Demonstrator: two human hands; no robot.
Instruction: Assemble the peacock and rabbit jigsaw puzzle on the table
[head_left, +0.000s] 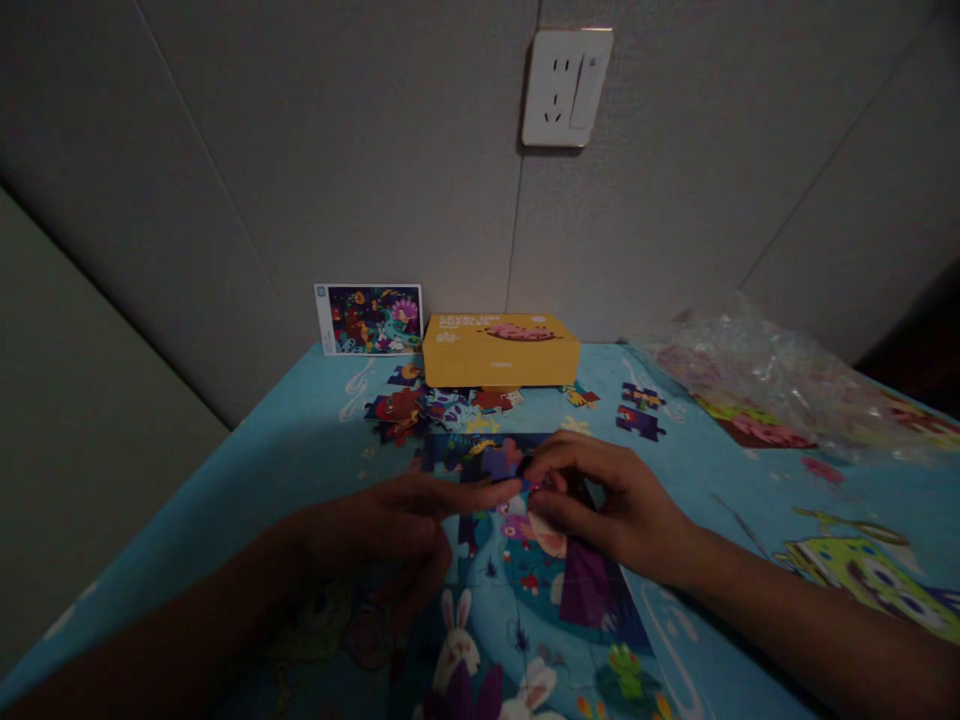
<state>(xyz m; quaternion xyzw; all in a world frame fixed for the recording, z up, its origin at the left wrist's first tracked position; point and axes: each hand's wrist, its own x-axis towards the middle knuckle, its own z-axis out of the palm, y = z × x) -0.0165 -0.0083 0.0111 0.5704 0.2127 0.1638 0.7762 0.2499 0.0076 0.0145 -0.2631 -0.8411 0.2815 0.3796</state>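
A partly joined jigsaw puzzle (pixel 491 590) lies flat in front of me, with white rabbits, a frog and a blue path on it. Over its upper part, my right hand (pixel 600 490) has its thumb and fingers pinched on a small dark puzzle piece (pixel 529 484), mostly covered by the fingers. From the left, my left hand (pixel 409 520) reaches across the puzzle's edge. Its index finger is stretched out, the tip beside the pinched piece, and the other fingers hang loosely apart. Nothing shows in my left hand.
Loose puzzle pieces (pixel 401 408) are heaped before a yellow puzzle box (pixel 501 355); a couple more pieces (pixel 640 422) lie to the right. A picture card (pixel 371 320) leans against the wall. Clear plastic wrapping (pixel 780 375) sits at the right on the blue patterned tablecloth (pixel 300 450).
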